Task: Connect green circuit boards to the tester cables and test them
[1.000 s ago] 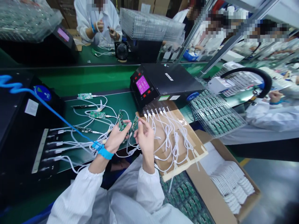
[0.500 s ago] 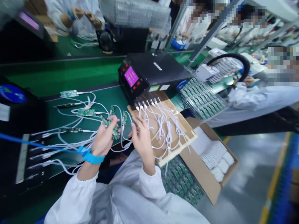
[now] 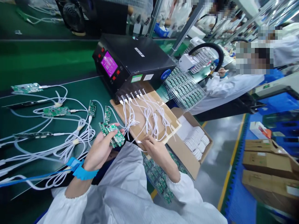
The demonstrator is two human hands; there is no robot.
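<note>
My left hand (image 3: 99,149), with a blue wrist strap (image 3: 85,171) on its wrist, is closed around a few green circuit boards (image 3: 116,136) lying one over another. To the right, my right hand (image 3: 157,151) pinches a white cable (image 3: 138,142) close to its plug end, apart from the boards. Just beyond my left hand, two small circuit boards stand on the green bench, one of them a narrow board (image 3: 92,108) with a white plug in its lower end. Farther left, a flat circuit board (image 3: 56,111) is also joined to a white cable.
A black box with a purple screen (image 3: 109,63) stands behind, white cables running from its front over a cardboard sheet (image 3: 140,107). At right, an open carton (image 3: 173,141) holds white pieces. Below are trays of boards (image 3: 161,183). A co-worker's sleeve (image 3: 231,82) shows beyond.
My right hand has moved right, away from the boards, and now pinches a white cable. My left hand keeps its boards. The view has shifted to the right.
</note>
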